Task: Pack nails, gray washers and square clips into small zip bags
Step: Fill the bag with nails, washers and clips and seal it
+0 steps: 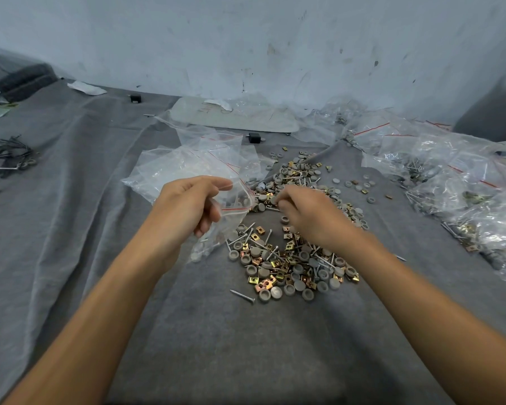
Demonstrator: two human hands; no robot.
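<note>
In the head view, the left hand [187, 206] pinches the mouth of a small zip bag [236, 217] near its red seal line, and the bag hangs open toward the loose hardware. A few pieces seem to lie inside already. The right hand [307, 213] hovers over the heap with fingers curled and tips drawn together; whether they grip a piece cannot be told.

Nails [242, 296], gray washers [265, 295] and square clips [264, 285] lie mixed on the gray cloth [246, 346], just beside the bag.

The bag is probably thin, limp and slippery, so it is best held at the stiffer seal lip. The nails are light but pointed and could pierce the film. The washers may roll, and the clips likely have sharp edges; each suits a fingertip pinch.

Empty bags [184, 165] lie behind the left hand, and filled bags [450, 197] crowd the right side. A black block [254, 137] and a white board [246, 118] sit farther back, well apart from the hands. Only the tangle of the 3 part types slows picking.
</note>
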